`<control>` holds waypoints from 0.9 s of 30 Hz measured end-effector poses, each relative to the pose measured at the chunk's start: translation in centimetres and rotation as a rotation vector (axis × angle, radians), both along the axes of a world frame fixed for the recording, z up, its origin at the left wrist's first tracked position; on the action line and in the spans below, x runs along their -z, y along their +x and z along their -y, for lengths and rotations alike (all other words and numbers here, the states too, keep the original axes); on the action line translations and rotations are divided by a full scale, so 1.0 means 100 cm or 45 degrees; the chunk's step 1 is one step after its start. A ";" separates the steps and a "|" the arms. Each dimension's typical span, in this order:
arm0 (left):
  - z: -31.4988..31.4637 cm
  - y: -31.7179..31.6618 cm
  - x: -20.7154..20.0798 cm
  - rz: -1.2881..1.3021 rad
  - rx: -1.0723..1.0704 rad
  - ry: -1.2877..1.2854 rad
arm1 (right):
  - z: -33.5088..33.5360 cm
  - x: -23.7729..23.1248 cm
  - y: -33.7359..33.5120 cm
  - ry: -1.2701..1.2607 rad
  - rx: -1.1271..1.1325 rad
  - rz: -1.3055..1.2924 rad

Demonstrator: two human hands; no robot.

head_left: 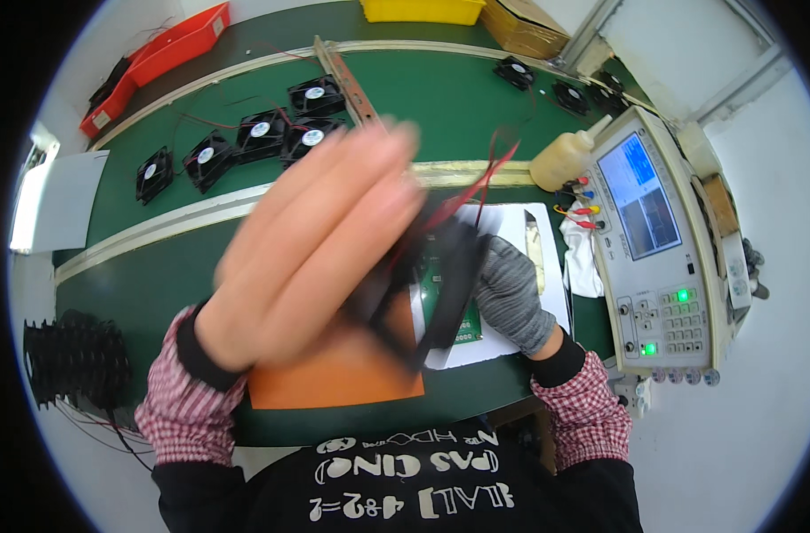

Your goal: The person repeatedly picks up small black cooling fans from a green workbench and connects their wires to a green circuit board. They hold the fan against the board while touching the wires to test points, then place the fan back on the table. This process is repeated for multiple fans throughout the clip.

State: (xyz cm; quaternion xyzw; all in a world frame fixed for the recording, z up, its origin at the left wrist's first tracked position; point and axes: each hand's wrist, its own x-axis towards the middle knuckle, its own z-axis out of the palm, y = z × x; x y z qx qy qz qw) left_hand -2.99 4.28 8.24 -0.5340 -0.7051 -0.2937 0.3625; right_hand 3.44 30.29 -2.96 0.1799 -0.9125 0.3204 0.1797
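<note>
My left hand (320,240), bare and smeared by motion, is raised at the centre, fingers long and close together. A black cooling fan (449,298) hangs tilted against its palm side, with the thumb hidden; the hand appears to grip it. Red and dark wires (486,173) rise from the fan. My right hand (514,298), in a grey knit glove, lies just right of the fan over white paper (511,351). The fan's edge overlaps its fingers, so their grip is hidden. Behind the fan, a green circuit board (467,330) shows in part.
An orange sheet (334,386) lies in front. A test instrument (658,240) with coloured leads and a squeeze bottle (560,160) stand right. Several fans (261,131) sit beyond a pale strip; more are stacked (76,360) at left. Red bins (169,53) and a yellow bin (422,11) are behind.
</note>
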 end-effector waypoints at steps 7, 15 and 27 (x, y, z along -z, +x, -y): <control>-0.028 -0.124 0.098 0.313 -0.868 -0.430 | -0.001 -0.004 0.001 -0.576 0.102 0.067; 0.004 -0.043 0.068 0.142 -0.133 -0.430 | 0.006 -0.025 0.010 -0.025 -0.062 -0.434; 0.098 -0.005 0.049 -0.065 -0.831 0.003 | -0.011 -0.019 -0.005 0.218 0.196 -0.094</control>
